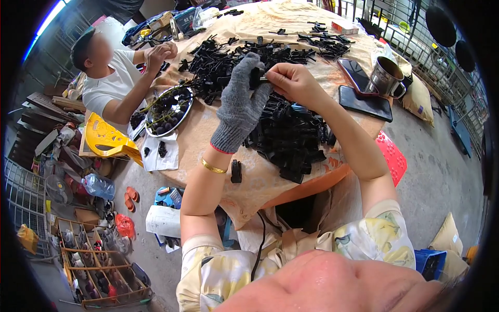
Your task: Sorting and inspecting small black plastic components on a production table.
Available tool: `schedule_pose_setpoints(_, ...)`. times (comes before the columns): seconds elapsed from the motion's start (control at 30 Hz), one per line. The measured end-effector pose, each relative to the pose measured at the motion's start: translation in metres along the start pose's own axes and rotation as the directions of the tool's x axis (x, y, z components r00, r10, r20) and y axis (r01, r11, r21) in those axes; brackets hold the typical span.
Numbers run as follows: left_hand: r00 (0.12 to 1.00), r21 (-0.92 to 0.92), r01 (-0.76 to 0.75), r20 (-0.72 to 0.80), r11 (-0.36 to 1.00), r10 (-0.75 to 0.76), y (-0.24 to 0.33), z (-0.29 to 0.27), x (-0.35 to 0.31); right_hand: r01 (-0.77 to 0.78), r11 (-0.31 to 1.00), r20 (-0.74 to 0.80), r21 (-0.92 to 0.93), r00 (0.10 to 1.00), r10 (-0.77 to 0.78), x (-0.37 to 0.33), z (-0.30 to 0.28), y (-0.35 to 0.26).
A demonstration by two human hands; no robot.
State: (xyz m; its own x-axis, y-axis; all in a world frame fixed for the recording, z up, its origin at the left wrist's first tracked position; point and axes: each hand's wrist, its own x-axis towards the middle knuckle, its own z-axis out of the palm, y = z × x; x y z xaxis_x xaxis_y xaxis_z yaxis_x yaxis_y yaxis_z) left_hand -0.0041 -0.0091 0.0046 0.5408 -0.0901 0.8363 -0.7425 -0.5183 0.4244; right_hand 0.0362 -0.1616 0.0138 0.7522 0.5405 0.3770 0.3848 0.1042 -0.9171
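My left hand (pixel 240 101), in a grey knitted glove, is closed around a small black plastic part (pixel 255 78). Beside it my bare right hand (pixel 294 85) is pinched together at the part's right side; a thin pale bit shows at the fingertips, too small to name. Behind my hands spreads a large heap of black plastic parts (pixel 208 65). A denser pile of black parts (pixel 291 138) lies below my hands, nearer to me. One single black clip-like piece (pixel 236 171) rests apart on the patterned tablecloth (pixel 200 138), close to my left forearm.
At left stands a metal bowl of dark grapes (pixel 171 112), with a white napkin (pixel 162 153) below it. Two phones (pixel 365 103) and a metal mug (pixel 387 77) sit at right. Across at left, a person (pixel 114 73) holds their hands raised near a yellow chair (pixel 106 136).
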Motion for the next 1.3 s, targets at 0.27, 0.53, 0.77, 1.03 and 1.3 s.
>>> schedule_pose_setpoints(0.27,0.991,-0.176,0.133,0.029,0.975,-0.130,-0.013,0.003,-0.004,0.108,0.982,-0.026,-0.153,0.993,-0.113,0.003,0.000,0.007)
schedule_pose_setpoints(0.53,1.000,0.050,-0.008,-0.009,0.999,0.008,0.008,-0.002,-0.001,-0.128,0.981,0.049,0.147,0.991,0.122,-0.001,0.001,-0.006)
schedule_pose_setpoints(0.77,0.998,-0.005,0.057,-0.017,0.998,-0.058,0.012,0.000,-0.001,-0.039,0.999,-0.042,-0.033,0.998,0.037,-0.003,0.003,-0.008)
schedule_pose_setpoints(1.03,0.976,-0.263,0.215,0.033,0.941,-0.214,0.005,0.000,-0.003,0.138,0.977,-0.074,-0.163,0.986,-0.151,-0.002,0.005,0.000)
schedule_pose_setpoints(1.3,0.995,0.076,-0.095,0.015,0.993,0.094,0.008,-0.004,-0.003,-0.175,0.975,0.041,0.134,0.984,0.171,-0.006,0.002,-0.011)
